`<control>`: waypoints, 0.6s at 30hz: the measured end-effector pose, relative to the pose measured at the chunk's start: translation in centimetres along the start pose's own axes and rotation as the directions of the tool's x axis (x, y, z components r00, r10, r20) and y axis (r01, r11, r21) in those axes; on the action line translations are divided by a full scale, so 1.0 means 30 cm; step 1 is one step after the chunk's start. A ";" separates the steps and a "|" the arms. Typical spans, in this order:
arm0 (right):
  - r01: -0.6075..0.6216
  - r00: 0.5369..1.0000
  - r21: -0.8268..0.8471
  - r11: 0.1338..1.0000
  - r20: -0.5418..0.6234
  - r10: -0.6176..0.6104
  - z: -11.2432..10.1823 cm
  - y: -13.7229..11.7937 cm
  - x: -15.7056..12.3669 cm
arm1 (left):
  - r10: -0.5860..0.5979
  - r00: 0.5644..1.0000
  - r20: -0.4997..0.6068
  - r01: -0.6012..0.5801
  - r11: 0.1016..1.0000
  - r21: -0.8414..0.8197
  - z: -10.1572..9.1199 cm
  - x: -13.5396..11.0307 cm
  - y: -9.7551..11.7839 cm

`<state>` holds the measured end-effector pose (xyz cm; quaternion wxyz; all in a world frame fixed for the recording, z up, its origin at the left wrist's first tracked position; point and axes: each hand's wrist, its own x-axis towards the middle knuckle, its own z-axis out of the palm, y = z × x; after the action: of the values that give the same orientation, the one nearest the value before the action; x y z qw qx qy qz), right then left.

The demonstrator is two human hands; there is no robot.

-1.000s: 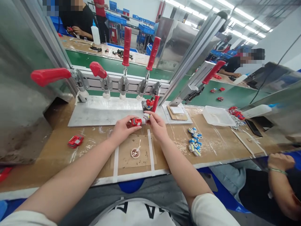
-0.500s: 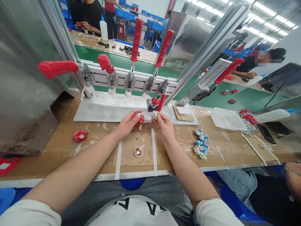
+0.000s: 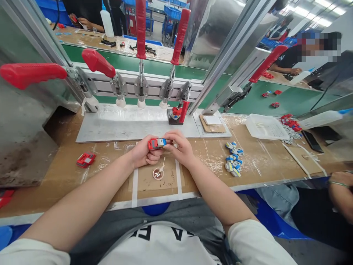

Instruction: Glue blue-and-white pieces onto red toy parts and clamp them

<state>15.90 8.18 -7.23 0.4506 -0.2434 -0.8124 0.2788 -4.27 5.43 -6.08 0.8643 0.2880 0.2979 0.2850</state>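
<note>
My left hand [image 3: 143, 152] is closed on a small red plastic part [image 3: 153, 144] held just above the workbench. My right hand [image 3: 178, 147] pinches a small blue and white piece [image 3: 161, 142] and presses it against the right end of the red part. Both hands hover over a brown cardboard mat, where a tiny round cup with a white stick [image 3: 158, 172] sits just below them. Behind them lies a metal jig plate [image 3: 124, 125] with a row of red-handled toggle clamps [image 3: 140, 29]. One clamp [image 3: 179, 110] holds down another red part.
A pile of blue and white pieces [image 3: 233, 159] lies to the right on the bench. One red part [image 3: 86, 159] rests at the left. A clear tray [image 3: 263, 127] and more red parts [image 3: 289, 122] sit farther right. A seated person's arm [image 3: 340, 191] shows at the right edge. A green conveyor [image 3: 289, 103] runs behind.
My hands have drawn back toward me from the jig plate and come together. The blue and white piece, held apart before, now meets the red part.
</note>
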 end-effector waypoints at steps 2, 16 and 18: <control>0.067 0.998 -0.046 0.997 0.017 -0.066 -0.003 0.004 0.003 | -0.018 0.999 -0.032 0.018 1.000 -0.015 0.004 -0.003 0.003; -0.009 0.999 -0.229 0.973 -0.048 -0.001 0.038 0.019 0.009 | 0.426 0.740 -0.521 -0.320 0.904 0.284 0.112 0.024 -0.022; -0.103 0.994 -0.152 0.983 -0.063 0.094 0.032 0.010 0.008 | 0.432 0.752 -0.497 -0.285 0.894 0.345 0.108 0.031 -0.019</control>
<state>14.99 8.31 -7.72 0.4384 -0.3255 -0.8057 0.2297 -1.27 4.60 -4.65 0.6233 0.3488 0.5104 0.4790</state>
